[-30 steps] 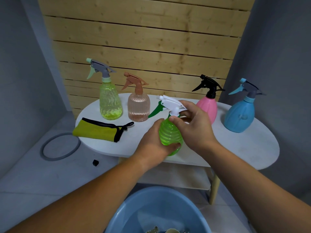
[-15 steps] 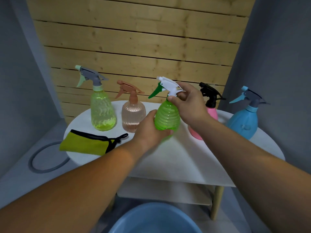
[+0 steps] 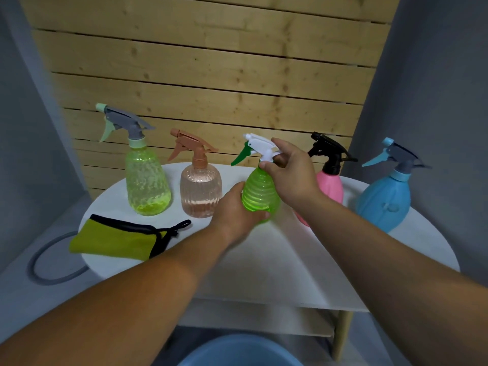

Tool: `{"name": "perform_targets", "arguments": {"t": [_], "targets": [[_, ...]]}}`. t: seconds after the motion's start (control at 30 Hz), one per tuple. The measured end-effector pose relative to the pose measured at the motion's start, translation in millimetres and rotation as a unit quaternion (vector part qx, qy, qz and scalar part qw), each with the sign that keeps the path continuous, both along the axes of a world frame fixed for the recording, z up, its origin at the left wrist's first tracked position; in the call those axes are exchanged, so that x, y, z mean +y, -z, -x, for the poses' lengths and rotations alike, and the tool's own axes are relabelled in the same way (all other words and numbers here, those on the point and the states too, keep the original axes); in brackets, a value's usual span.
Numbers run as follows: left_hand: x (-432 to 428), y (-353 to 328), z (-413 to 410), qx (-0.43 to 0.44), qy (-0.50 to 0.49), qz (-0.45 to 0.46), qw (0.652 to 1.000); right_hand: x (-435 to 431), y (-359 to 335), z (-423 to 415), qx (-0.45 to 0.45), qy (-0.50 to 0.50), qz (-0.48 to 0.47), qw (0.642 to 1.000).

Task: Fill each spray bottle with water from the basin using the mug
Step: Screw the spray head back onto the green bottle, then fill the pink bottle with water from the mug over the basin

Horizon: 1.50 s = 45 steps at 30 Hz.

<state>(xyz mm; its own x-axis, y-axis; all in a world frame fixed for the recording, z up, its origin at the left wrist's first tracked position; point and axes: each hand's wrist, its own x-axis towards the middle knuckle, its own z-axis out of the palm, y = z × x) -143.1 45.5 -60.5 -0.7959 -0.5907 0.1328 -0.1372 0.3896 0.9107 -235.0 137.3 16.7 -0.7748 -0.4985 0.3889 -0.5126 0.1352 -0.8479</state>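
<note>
A ribbed green spray bottle with a white head and green trigger stands at the middle of the white table. My left hand grips its lower body. My right hand pinches the white collar at its neck. To the left stand a yellow-green bottle and a peach bottle, both holding water. A pink bottle and a blue bottle stand to the right. The blue basin shows only its rim at the bottom edge. The mug is not in view.
A yellow-green cloth pouch with black trim lies at the table's front left. A grey ring lies on the floor to the left. A lower shelf sits under the tabletop. Wooden slats back the table.
Both hands carried the green bottle from the table's near edge back into the row between the peach and pink bottles. The view tilted up, so less of the basin shows.
</note>
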Motion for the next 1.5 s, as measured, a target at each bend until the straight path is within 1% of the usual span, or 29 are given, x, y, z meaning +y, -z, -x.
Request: {"name": "perform_targets", "arguments": {"t": [0.3, 0.4, 0.6, 0.7, 0.8, 0.87, 0.93, 1.0, 1.07, 1.17, 1.3, 1.43, 1.5], "targets": [[-0.5, 0.2, 1.0, -0.006, -0.008, 0.01, 1.0, -3.4, 2.9, -1.8, -0.002, 0.017, 0.003, 1.0], [2.6, -0.8, 1.0, -0.023, -0.017, 0.016, 0.999, -3.0, 4.4, -2.6, -0.007, 0.019, 0.008, 1.0], [15.7, -11.5, -11.9, -0.059, -0.057, 0.015, 0.997, 13.8, 5.3, -14.7, 0.022, 0.008, -0.012, 1.0], [34.7, -10.5, -32.5, -0.038, -0.087, 0.03, 0.995, 37.4, 1.1, -27.9, 0.025, 0.019, -0.018, 0.999], [52.5, -2.3, -48.0, 0.025, -0.102, 0.085, 0.991, 68.5, -0.8, -40.5, 0.033, 0.064, -0.007, 0.997], [62.6, -3.3, -49.4, 0.056, -0.063, 0.081, 0.993, 91.1, -0.6, -42.6, 0.052, 0.114, 0.007, 0.992], [73.0, -12.9, -42.0, 0.051, 0.0, 0.062, 0.997, 113.6, -1.2, -37.0, 0.045, 0.17, 0.007, 0.984], [81.2, -23.0, -27.3, 0.034, 0.045, 0.044, 0.997, 127.8, -0.1, -24.3, 0.006, 0.214, 0.001, 0.977], [88.8, -30.6, -7.4, 0.015, 0.075, 0.038, 0.996, 132.3, 2.5, -7.9, -0.037, 0.23, -0.011, 0.972], [96.6, -38.5, 20.4, -0.016, 0.092, 0.059, 0.994, 126.3, 4.9, 13.2, -0.056, 0.194, -0.038, 0.979], [97.5, -36.1, 50.4, -0.041, 0.082, 0.076, 0.993, 112.8, 3.7, 32.0, -0.071, 0.143, -0.016, 0.987], [97.8, -26.3, 67.8, -0.032, 0.059, 0.079, 0.995, 102.1, 5.6, 43.5, -0.063, 0.113, 0.02, 0.991], [99.5, -22.9, 70.8, -0.02, 0.041, 0.085, 0.995, 100.9, 7.6, 45.4, -0.052, 0.111, 0.017, 0.992]]}}
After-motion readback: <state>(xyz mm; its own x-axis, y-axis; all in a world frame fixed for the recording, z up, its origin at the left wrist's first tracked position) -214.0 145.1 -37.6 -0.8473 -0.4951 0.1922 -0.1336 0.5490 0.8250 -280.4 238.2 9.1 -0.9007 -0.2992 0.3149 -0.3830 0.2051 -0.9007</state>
